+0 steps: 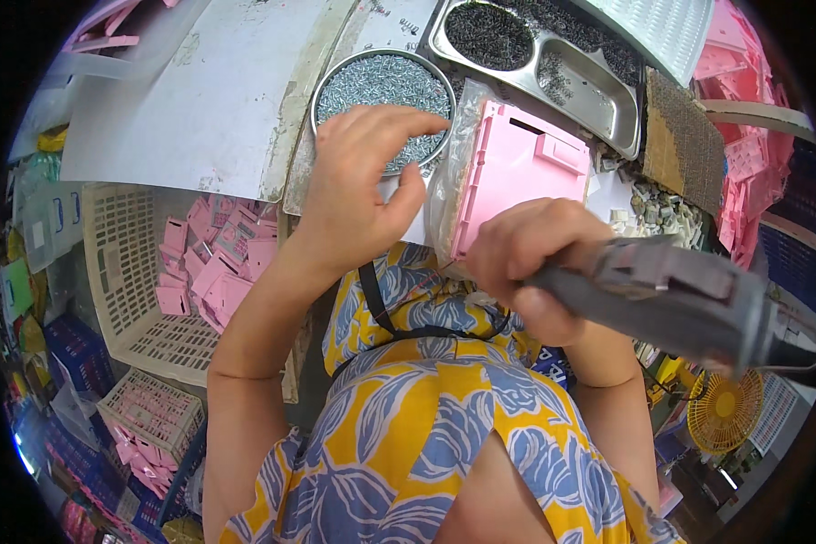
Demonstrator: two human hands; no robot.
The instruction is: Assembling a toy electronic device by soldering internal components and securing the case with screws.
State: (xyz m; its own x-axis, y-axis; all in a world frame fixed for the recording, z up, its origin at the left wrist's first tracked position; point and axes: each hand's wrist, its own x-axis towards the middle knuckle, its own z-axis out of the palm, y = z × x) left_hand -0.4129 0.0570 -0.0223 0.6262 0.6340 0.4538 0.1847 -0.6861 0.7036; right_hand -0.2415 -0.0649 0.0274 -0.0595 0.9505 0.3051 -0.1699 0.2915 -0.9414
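Observation:
My left hand (363, 172) is over the near edge of a round metal bowl (315, 113) full of small silvery screws (381, 83). Its fingers are curved, with thumb and forefinger apart and nothing visible between them. A dark grey power screwdriver (671, 295) is gripped in my right hand (535, 258), its body slanting off to the right. Between the hands lies a flat pink plastic panel (526, 159) with a slot and a raised block near its far end. My right hand covers its near right corner.
Beyond the panel stands a metal tray (607, 109) with compartments of dark small parts. Small pale metal pieces (657, 213) lie right of it, near a cardboard piece (684, 136). A beige crate (122, 272) of pink parts (222, 272) is at left. A yellow fan (725, 412) stands lower right.

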